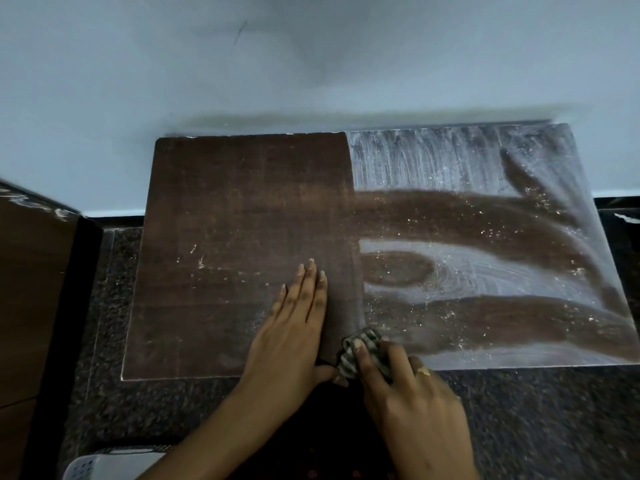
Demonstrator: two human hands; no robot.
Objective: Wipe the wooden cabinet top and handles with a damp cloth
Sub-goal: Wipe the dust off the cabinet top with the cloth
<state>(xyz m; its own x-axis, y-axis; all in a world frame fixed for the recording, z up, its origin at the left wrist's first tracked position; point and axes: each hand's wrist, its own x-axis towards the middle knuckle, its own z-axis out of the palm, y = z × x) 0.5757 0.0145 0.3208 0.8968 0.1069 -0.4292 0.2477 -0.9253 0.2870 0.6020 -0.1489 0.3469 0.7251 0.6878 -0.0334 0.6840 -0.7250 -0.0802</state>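
The dark brown wooden cabinet top (242, 220) fills the middle of the head view, seen from above. Its left half is mostly clean; its right half is coated in whitish dust with curved wiped streaks. My left hand (294, 323) lies flat on the top near the front edge, fingers straight and together. Just to its right, my right hand (408, 389) grips a bunched striped cloth (360, 348) against the surface at the front edge, where the clean and dusty parts meet. No handles are visible.
A pale blue wall (311, 64) rises right behind the cabinet. Dark speckled granite floor (536, 427) surrounds it. Another brown wooden unit (31, 289) stands at the left, and a white plastic basket (110, 465) sits at the bottom left.
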